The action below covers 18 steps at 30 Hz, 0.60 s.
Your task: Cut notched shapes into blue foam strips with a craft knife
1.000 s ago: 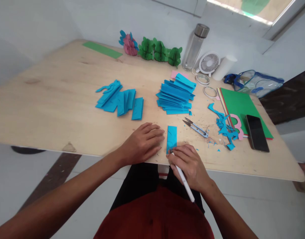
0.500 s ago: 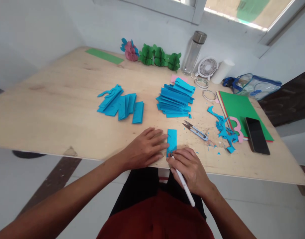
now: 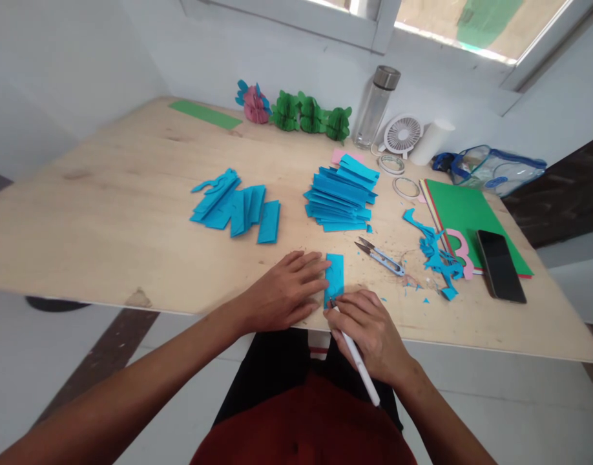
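A narrow blue paper strip [image 3: 334,274] lies upright in front of me near the table's front edge, with faint curved pen lines on it. My left hand [image 3: 291,290] rests flat, fingers stretched out, their tips on the strip's left edge. My right hand [image 3: 371,332] grips a white pen [image 3: 358,361], its tip touching the lower part of the strip. Beyond the strip lie thread snips [image 3: 381,256], blades pointing left. A fanned stack of folded blue paper [image 3: 342,197] sits further back, and more folded blue pieces [image 3: 236,206] lie to its left.
Blue paper scraps [image 3: 436,255] and a pink cutout [image 3: 460,253] lie right, beside green sheets [image 3: 471,213] and a phone [image 3: 500,266]. Along the wall stand green paper figures [image 3: 310,115], a pink one [image 3: 256,105], a bottle [image 3: 376,110], a small fan [image 3: 403,134] and tape rolls [image 3: 406,188].
The view has tilted slightly, so the table sits a little lower in it. Both hands stay at the strip, with the pen tip still on its lower part.
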Motion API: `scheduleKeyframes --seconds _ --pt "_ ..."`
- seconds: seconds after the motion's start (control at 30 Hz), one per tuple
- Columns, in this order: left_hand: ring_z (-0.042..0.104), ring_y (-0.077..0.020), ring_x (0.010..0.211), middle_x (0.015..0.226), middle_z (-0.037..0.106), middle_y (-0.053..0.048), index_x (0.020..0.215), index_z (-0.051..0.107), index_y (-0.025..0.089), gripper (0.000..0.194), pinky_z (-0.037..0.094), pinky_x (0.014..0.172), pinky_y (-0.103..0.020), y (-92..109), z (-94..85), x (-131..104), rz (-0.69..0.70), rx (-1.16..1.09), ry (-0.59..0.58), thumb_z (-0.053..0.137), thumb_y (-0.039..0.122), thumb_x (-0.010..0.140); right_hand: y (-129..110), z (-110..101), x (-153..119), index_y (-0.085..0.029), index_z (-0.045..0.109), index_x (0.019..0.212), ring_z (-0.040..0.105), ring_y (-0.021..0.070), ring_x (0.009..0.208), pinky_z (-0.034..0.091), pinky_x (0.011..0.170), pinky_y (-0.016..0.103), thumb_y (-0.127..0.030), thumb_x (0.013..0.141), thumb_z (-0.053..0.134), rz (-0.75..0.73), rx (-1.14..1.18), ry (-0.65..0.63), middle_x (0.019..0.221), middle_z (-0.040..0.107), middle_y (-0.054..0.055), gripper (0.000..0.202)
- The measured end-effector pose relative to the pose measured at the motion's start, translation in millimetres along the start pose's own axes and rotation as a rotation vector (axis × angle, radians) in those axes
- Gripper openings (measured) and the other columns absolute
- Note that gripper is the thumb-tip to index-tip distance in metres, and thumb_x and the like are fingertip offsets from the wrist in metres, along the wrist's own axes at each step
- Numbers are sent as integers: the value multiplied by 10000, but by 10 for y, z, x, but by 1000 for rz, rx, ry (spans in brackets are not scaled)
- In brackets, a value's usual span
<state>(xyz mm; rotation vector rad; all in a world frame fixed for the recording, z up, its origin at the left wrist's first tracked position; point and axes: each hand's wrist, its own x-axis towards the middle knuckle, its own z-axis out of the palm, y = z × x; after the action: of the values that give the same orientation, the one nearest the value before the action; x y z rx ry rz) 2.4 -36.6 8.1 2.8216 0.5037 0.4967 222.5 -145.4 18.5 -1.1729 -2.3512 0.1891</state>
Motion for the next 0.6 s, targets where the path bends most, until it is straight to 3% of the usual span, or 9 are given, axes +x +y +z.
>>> scheduleKeyframes --seconds 0.3,0.6 --pt "354 -333 1431 1522 465 -100 1218 600 199 338 285 1169 -541 2 11 3 -16 65 -33 474 352 945 -5 2 -1 -199 626 1170 622 242 1089 449 960 444 -163 921 573 -8 -2 -3 1059 737 70 257" --pt "338 -334 1440 1534 452 -83 1395 504 247 452 244 1174 -549 -9 41 -25 -16 103 -37 456 353 959 -3 -1 5 -193 625 1166 621 243 1080 451 955 439 -159 923 563 -11 -8 8 1049 736 74 253"
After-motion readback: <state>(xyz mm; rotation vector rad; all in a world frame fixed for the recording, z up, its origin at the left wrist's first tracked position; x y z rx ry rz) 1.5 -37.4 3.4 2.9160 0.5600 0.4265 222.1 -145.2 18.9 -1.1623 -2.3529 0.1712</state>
